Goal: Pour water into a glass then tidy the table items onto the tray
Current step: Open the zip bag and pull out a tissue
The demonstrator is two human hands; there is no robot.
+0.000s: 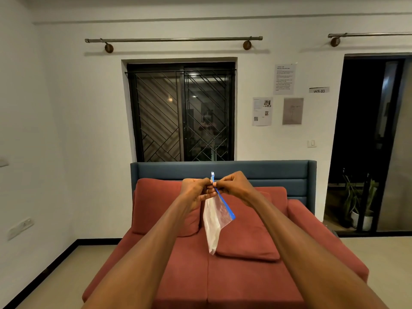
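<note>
We hold a bag [215,221] up in front of us, in the air over a sofa [223,275]. No glass, water, tray or tabletop shows here, so the bag is the only thing we handle right now.

Our left hand [194,192] sits at about 9 o'clock from the top of the bag, and our right hand [234,185] at about 3 o'clock. Both hands are curled tight, and each one pinches the top edge of the bag. We think we hold it this way so the two sides of the top can be pulled or pressed. We cannot tell if we are opening it or closing it.

The bag is clear plastic with a blue strip [224,202] along its top. The strip slants down toward 5 o'clock, so the bag hangs crooked from our fingers. A small white and blue bit sticks up at 12 o'clock. The bag looks thin, soft and crinkly. We cannot tell if anything is inside.

Under the bag lie red cushions [245,237]. Behind the sofa, at 12 o'clock, is a dark window [181,112]. At 2 o'clock some papers [285,79] hang on the wall. At 3 o'clock stands a plant [359,201].
</note>
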